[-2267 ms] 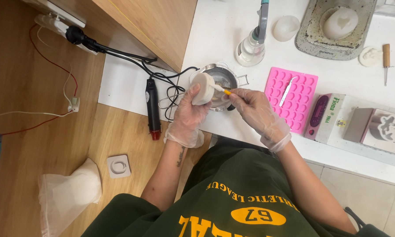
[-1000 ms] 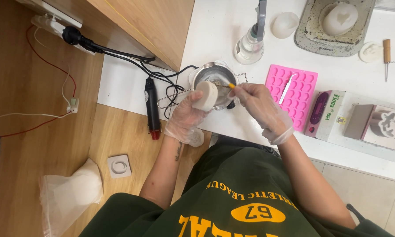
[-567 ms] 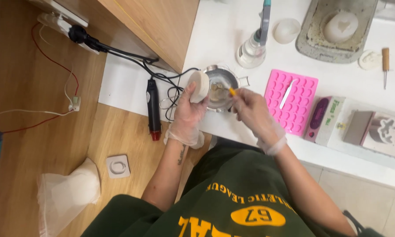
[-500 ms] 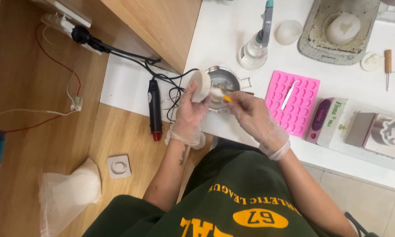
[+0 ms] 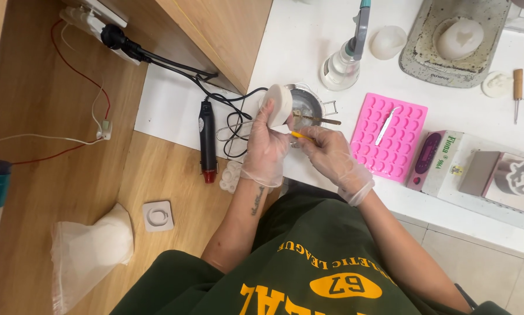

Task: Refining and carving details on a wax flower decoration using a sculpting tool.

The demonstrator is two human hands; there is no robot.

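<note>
Holding a white round disc up in my left hand, I pinch a yellow-handled tool in my right hand over the small metal pot on the counter; trimming looks unfinished.

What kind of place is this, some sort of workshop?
Probably a small craft workbench, perhaps for casting wax or soap: a pink silicone mould, a small metal pot, a heat gun, and gloved hands working a white round piece.
</note>
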